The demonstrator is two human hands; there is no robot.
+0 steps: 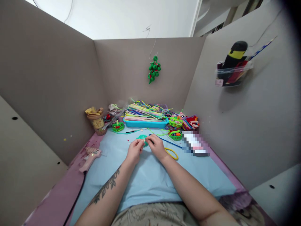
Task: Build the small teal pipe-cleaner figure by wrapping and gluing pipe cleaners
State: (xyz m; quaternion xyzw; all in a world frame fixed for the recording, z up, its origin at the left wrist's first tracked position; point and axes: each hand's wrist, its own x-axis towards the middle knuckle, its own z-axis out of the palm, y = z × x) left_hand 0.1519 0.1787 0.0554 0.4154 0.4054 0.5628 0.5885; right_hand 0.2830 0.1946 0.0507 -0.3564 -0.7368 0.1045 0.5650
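Note:
My left hand [135, 150] and my right hand [156, 145] meet over the middle of the cloth, both with fingers pinched together. Between the fingertips is something small and pale, too small to make out. Just behind the fingers lies a round teal fuzzy piece [141, 137], partly hidden by them; whether either hand touches it I cannot tell. By my right wrist a yellow pipe cleaner [173, 153] lies bent in a curve. A dark blue pipe cleaner [172, 143] stretches out to the right behind that hand.
A blue tray [145, 124] heaped with colourful pipe cleaners [143, 110] stands at the back. Green fuzzy figures [118, 126] flank it. At left are a pink glue gun [90, 159] and a cup [96, 121]; at right, a phone [195, 143]. Grey panels [150, 91] enclose the blue cloth [150, 175].

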